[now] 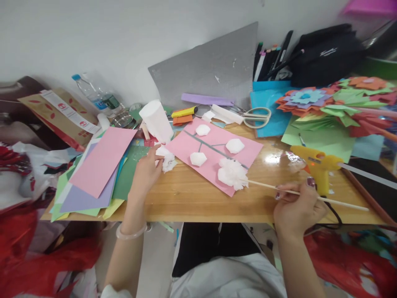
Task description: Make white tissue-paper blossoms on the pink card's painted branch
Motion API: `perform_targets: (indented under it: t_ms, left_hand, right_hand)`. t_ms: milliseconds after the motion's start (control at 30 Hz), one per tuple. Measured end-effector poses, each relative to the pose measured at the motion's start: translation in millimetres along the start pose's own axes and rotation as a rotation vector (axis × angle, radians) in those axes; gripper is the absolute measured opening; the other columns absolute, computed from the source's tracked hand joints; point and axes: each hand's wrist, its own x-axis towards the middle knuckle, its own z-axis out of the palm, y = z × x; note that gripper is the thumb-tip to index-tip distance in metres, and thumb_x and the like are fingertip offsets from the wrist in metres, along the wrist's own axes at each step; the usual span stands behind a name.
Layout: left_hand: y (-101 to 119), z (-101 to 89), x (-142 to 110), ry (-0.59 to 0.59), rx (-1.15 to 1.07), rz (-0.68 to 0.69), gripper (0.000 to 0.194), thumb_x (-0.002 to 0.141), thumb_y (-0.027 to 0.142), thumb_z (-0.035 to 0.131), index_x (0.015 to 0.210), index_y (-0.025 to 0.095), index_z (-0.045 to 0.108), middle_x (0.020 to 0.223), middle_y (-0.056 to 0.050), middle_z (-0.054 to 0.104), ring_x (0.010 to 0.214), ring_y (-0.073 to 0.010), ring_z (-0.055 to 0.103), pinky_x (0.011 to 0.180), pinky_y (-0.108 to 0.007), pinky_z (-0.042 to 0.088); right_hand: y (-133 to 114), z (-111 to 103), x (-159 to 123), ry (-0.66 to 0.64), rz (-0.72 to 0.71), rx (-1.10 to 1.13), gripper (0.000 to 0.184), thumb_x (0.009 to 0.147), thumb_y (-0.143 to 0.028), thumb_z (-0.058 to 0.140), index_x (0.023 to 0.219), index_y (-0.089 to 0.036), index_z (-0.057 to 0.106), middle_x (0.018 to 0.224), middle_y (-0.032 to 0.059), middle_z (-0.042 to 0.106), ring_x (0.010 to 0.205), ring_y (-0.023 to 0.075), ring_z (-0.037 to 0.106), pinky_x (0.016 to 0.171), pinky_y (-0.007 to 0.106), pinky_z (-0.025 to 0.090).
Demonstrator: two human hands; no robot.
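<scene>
My right hand (pixel 299 205) pinches a thin wooden stick (pixel 263 184). The stick's far end meets a ruffled white tissue flower (pixel 232 174) on the lower right part of a pink card (pixel 214 163). A grey branch is drawn across the card, and three white paper shapes, one of them a hexagon-like piece (pixel 198 159), sit along it. My left hand (pixel 150 165), curled with its fingertips close together, grips crumpled white tissue paper (pixel 167 160) beside the card's left corner. How firmly it grips is partly hidden.
A yellow glue gun (pixel 319 163) stands right of the card, its cord near my right hand. Behind are scissors (pixel 257 118), a yellow cutter (pixel 184 111) and a white paper roll (pixel 156 121). Coloured sheets (pixel 102 165) lie left; paper flowers (pixel 305 99) stand right. The table's front edge is close.
</scene>
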Motion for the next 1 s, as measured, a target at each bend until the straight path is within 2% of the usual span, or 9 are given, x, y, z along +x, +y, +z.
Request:
perform_targets:
  t_ms: [167, 233, 367, 467, 533, 667, 767, 833, 1000]
  left_hand:
    - [6.4, -9.6, -4.3, 0.035, -0.200, -0.057, 0.052, 0.083, 0.024, 0.057, 0.134, 0.020, 0.051, 0.105, -0.007, 0.079, 0.106, -0.0260, 0.072, 0.090, -0.039, 0.055]
    - [8.9, -9.0, -6.3, 0.015, -0.249, -0.049, 0.053, 0.081, 0.023, 0.059, 0.133, 0.020, 0.051, 0.100, -0.007, 0.079, 0.102, -0.0248, 0.074, 0.091, -0.039, 0.055]
    - [12.0, -4.2, -14.7, -0.142, -0.237, 0.010, 0.052, 0.082, 0.021, 0.057, 0.134, 0.023, 0.050, 0.099, -0.004, 0.080, 0.102, -0.0240, 0.074, 0.097, -0.042, 0.054]
    - [11.5, -6.9, -23.8, -0.267, -0.254, 0.032, 0.052, 0.083, 0.020, 0.052, 0.135, 0.024, 0.048, 0.109, -0.005, 0.078, 0.106, -0.0235, 0.073, 0.099, -0.044, 0.054]
    - [9.9, -12.3, -29.1, -0.303, -0.263, 0.038, 0.050, 0.082, 0.021, 0.051, 0.133, 0.024, 0.051, 0.116, -0.007, 0.076, 0.110, -0.0239, 0.071, 0.100, -0.044, 0.053]
    - [6.5, -15.7, -35.0, -0.215, -0.266, -0.001, 0.039, 0.083, 0.026, 0.056, 0.121, 0.023, 0.060, 0.112, -0.007, 0.076, 0.107, -0.0240, 0.071, 0.099, -0.042, 0.052]
    - [4.0, -3.0, -34.0, -0.118, -0.217, -0.023, 0.028, 0.083, 0.029, 0.059, 0.110, 0.022, 0.064, 0.100, -0.006, 0.076, 0.096, -0.0232, 0.071, 0.093, -0.040, 0.053]
    - [2.3, 8.4, -31.2, -0.074, -0.132, -0.012, 0.023, 0.084, 0.029, 0.059, 0.105, 0.021, 0.065, 0.101, -0.007, 0.073, 0.093, -0.0236, 0.068, 0.090, -0.040, 0.053]
    - [-0.3, 20.4, -25.2, -0.101, 0.008, 0.027, 0.011, 0.086, 0.031, 0.056, 0.086, 0.021, 0.062, 0.096, -0.008, 0.066, 0.091, -0.0246, 0.063, 0.086, -0.040, 0.050]
  right_hand:
    - [1.4, -0.9, 0.7, 0.006, 0.012, 0.020, 0.044, 0.084, -0.044, 0.057, 0.048, -0.019, 0.061, 0.041, -0.0016, 0.054, 0.036, 0.0109, 0.045, 0.039, 0.026, 0.030]
    - [1.5, -0.5, 0.9, 0.017, 0.015, 0.026, 0.042, 0.083, -0.043, 0.058, 0.048, -0.020, 0.062, 0.041, -0.0019, 0.055, 0.036, 0.0111, 0.044, 0.038, 0.026, 0.029]
    - [0.9, 0.5, 1.3, 0.024, 0.004, 0.063, 0.042, 0.081, -0.042, 0.060, 0.045, -0.019, 0.060, 0.040, -0.0018, 0.054, 0.035, 0.0098, 0.043, 0.040, 0.026, 0.032]
    - [0.9, -0.2, 1.9, 0.022, 0.003, 0.065, 0.043, 0.081, -0.042, 0.060, 0.045, -0.019, 0.060, 0.039, -0.0017, 0.052, 0.034, 0.0095, 0.043, 0.038, 0.026, 0.031]
    - [1.4, -1.5, 2.0, 0.019, 0.010, 0.069, 0.042, 0.082, -0.040, 0.059, 0.046, -0.018, 0.060, 0.040, -0.0014, 0.053, 0.035, 0.0095, 0.043, 0.038, 0.025, 0.030]
    - [3.0, -3.7, 1.8, 0.009, 0.004, 0.071, 0.043, 0.085, -0.038, 0.058, 0.047, -0.018, 0.059, 0.040, -0.0014, 0.053, 0.036, 0.0096, 0.044, 0.038, 0.025, 0.031]
    - [3.1, -3.5, 1.6, 0.008, -0.007, 0.070, 0.043, 0.085, -0.039, 0.057, 0.047, -0.019, 0.059, 0.040, -0.0019, 0.052, 0.036, 0.0098, 0.043, 0.036, 0.025, 0.029]
    - [2.4, -2.6, 1.5, 0.012, -0.010, 0.074, 0.043, 0.085, -0.040, 0.057, 0.046, -0.020, 0.058, 0.040, -0.0021, 0.051, 0.035, 0.0097, 0.042, 0.036, 0.025, 0.028]
    - [0.8, -1.6, 1.3, 0.017, 0.004, 0.061, 0.043, 0.082, -0.041, 0.059, 0.045, -0.019, 0.057, 0.039, -0.0022, 0.051, 0.034, 0.0090, 0.042, 0.038, 0.025, 0.030]
